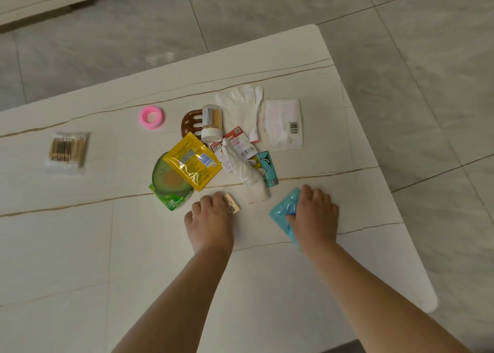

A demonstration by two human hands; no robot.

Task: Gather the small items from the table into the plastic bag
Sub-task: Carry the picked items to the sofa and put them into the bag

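Observation:
My right hand (315,213) presses down on a crumpled light-blue plastic bag (283,211) lying flat on the white table (80,245). My left hand (211,219) rests on a small tan card of buttons (232,207), fingers curled over it. Beyond the hands lies a cluster: a yellow sachet (192,161), a green avocado packet (168,184), a white glove (247,173), a teal packet (268,168), red-and-white tags (238,141), a toothpick jar (211,122) and a brown hair claw (189,122).
A second white glove (240,101) and a white barcode packet (283,124) lie at the back right. A pink ring (151,117) and a cotton-swab bag (68,150) sit apart to the left. The table edge runs close on the right, over grey floor tiles.

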